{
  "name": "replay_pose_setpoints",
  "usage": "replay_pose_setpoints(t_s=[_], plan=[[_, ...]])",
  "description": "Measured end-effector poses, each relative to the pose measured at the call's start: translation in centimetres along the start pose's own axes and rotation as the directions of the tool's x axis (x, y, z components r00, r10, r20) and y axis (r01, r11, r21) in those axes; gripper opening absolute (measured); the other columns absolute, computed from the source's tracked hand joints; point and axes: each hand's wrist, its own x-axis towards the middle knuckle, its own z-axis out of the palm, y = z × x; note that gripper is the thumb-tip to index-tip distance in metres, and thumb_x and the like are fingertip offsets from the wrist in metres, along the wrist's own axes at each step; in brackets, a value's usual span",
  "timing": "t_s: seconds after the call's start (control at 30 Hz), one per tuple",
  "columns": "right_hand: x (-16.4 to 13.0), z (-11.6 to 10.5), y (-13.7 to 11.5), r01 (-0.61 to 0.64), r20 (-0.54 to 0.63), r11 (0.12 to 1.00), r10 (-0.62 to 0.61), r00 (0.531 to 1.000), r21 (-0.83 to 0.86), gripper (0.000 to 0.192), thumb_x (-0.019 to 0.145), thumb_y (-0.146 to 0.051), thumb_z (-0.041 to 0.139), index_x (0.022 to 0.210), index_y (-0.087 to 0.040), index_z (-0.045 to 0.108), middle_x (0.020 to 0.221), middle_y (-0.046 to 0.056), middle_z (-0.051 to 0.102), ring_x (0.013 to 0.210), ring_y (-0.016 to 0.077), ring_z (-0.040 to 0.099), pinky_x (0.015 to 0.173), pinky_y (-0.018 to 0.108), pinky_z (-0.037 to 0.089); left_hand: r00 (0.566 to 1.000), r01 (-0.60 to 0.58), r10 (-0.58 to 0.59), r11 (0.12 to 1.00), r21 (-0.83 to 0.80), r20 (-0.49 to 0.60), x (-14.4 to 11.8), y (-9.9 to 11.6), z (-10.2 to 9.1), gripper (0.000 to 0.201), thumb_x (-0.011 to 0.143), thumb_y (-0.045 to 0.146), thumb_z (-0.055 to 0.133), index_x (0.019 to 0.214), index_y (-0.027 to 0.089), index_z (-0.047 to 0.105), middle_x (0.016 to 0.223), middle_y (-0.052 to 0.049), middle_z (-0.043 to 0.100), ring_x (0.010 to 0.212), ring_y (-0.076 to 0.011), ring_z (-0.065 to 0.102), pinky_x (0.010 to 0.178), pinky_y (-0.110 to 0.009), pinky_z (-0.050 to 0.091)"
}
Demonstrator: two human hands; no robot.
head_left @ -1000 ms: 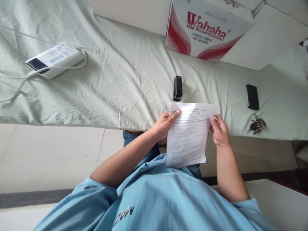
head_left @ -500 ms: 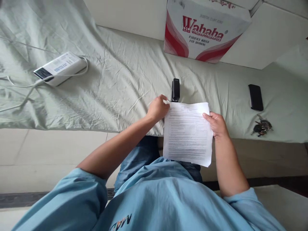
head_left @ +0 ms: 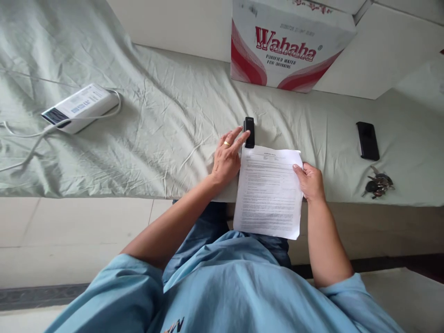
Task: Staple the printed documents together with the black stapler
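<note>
A printed paper sheet (head_left: 268,194) hangs over the front edge of the cloth-covered surface; whether it is one sheet or several, I cannot tell. Its right edge is pinched by my right hand (head_left: 311,181), thumb on top. At its upper left corner lies a black stapler (head_left: 249,132), pointing away from me, with its near end against or over the paper. My left hand (head_left: 227,159), a ring on one finger, reaches in from the left with its fingers stretched out. Its fingertips touch the stapler's side and top without wrapping round it.
A Wahaha water carton (head_left: 287,46) stands at the back against a white panel. On the left lies a white box-shaped device (head_left: 83,107) with a cable. A black phone (head_left: 368,140) and a bunch of keys (head_left: 379,186) lie on the right. The green cloth (head_left: 166,115) is wrinkled.
My left hand has left the paper's upper left corner, its fingers now spread forward onto the stapler. My right hand still grips the paper. The view has shifted slightly.
</note>
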Motion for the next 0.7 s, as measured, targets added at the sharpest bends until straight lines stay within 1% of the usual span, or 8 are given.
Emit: replay_pose_setpoints(t_s=[0.07, 0.13, 0.23, 0.33, 0.4, 0.53, 0.63, 0.7], plan=[[0.0, -0.1, 0.1, 0.013, -0.005, 1.0, -0.013, 1.0, -0.026, 0.059, 0.083, -0.072, 0.085, 0.064, -0.027, 0.052, 0.054, -0.005, 0.045, 0.057, 0.0136, 0.036, 0.048, 0.028, 0.027, 0.996, -0.066, 0.067, 0.998, -0.02, 0.056, 0.0, -0.3, 0.0, 0.072, 0.091, -0.003, 0.048, 0.149, 0.03, 0.075, 0.169, -0.005, 0.065, 0.166, -0.0287, 0.047, 0.138, -0.053, 0.03], [0.0, -0.1, 0.2, 0.027, -0.01, 0.999, -0.027, 1.0, -0.037, 0.059, 0.084, -0.072, 0.084, 0.064, -0.027, 0.052, 0.055, -0.005, 0.044, 0.057, 0.0134, 0.035, 0.048, 0.028, 0.026, 0.993, -0.08, 0.079, 0.997, 0.008, 0.089, 0.0, -0.6, 0.0, 0.073, 0.09, -0.004, 0.048, 0.147, 0.033, 0.077, 0.164, -0.001, 0.069, 0.166, -0.0273, 0.049, 0.139, -0.055, 0.028], [0.1, 0.0, 0.2, 0.036, -0.023, 0.999, -0.036, 0.999, -0.02, 0.059, 0.084, -0.073, 0.084, 0.064, -0.027, 0.052, 0.054, -0.005, 0.044, 0.057, 0.0135, 0.036, 0.048, 0.029, 0.027, 0.994, -0.074, 0.064, 0.992, 0.103, 0.093, 0.1, -0.5, 0.2, 0.072, 0.091, -0.003, 0.049, 0.145, 0.033, 0.079, 0.161, -0.001, 0.07, 0.161, -0.0289, 0.057, 0.141, -0.061, 0.019], [0.1, 0.3, 0.1, 0.02, -0.029, 0.999, -0.019, 0.999, 0.03, 0.058, 0.082, -0.074, 0.085, 0.066, -0.026, 0.057, 0.055, -0.005, 0.048, 0.057, 0.0143, 0.041, 0.049, 0.028, 0.033, 0.993, -0.058, 0.038, 0.981, 0.183, 0.112, 0.1, 0.1, 0.3, 0.07, 0.092, -0.001, 0.05, 0.146, 0.033, 0.078, 0.161, -0.001, 0.07, 0.155, -0.0308, 0.063, 0.141, -0.066, 0.015], [-0.3, 0.4, 0.1, 0.017, -0.02, 0.997, -0.015, 1.0, 0.071, 0.055, 0.081, -0.075, 0.086, 0.071, -0.026, 0.063, 0.056, -0.005, 0.053, 0.058, 0.0157, 0.048, 0.052, 0.029, 0.041, 0.992, -0.044, 0.016, 0.974, 0.223, 0.122, 0.1, 0.5, 0.3, 0.07, 0.093, 0.0, 0.049, 0.148, 0.033, 0.077, 0.162, -0.001, 0.069, 0.153, -0.0299, 0.066, 0.141, -0.065, 0.019], [-2.3, 0.0, 0.6, 0.038, 0.02, 0.992, -0.041, 0.999, 0.122, 0.049, 0.084, -0.072, 0.086, 0.084, -0.024, 0.077, 0.064, -0.002, 0.067, 0.068, 0.0209, 0.066, 0.064, 0.032, 0.056, 0.992, -0.032, 0.0, 0.967, 0.252, 0.128, 0.8, 0.5, 0.1, 0.073, 0.092, -0.001, 0.045, 0.15, 0.032, 0.076, 0.165, -0.002, 0.066, 0.145, -0.025, 0.072, 0.136, -0.055, 0.036], [-4.3, -1.0, 0.8, 0.025, 0.014, 0.984, -0.028, 1.0, 0.176, 0.046, 0.085, -0.067, 0.088, 0.096, -0.023, 0.083, 0.076, 0.001, 0.079, 0.08, 0.0254, 0.076, 0.074, 0.036, 0.063, 0.99, -0.058, 0.03, 0.978, 0.201, 0.141, 1.6, -0.5, 0.1, 0.076, 0.09, -0.001, 0.046, 0.154, 0.03, 0.072, 0.17, -0.003, 0.062, 0.148, -0.0256, 0.069, 0.127, -0.051, 0.048], [-5.6, -2.0, 0.6, -0.022, -0.013, 0.967, 0.027, 1.0, 0.255, 0.044, 0.083, -0.062, 0.092, 0.101, -0.022, 0.086, 0.084, 0.003, 0.085, 0.085, 0.0273, 0.08, 0.078, 0.039, 0.066, 0.992, -0.059, 0.043, 0.988, 0.141, 0.115, 1.7, -1.1, 0.1, 0.073, 0.092, 0.005, 0.05, 0.159, 0.029, 0.068, 0.175, -0.006, 0.057, 0.152, -0.0286, 0.065, 0.124, -0.051, 0.052]])
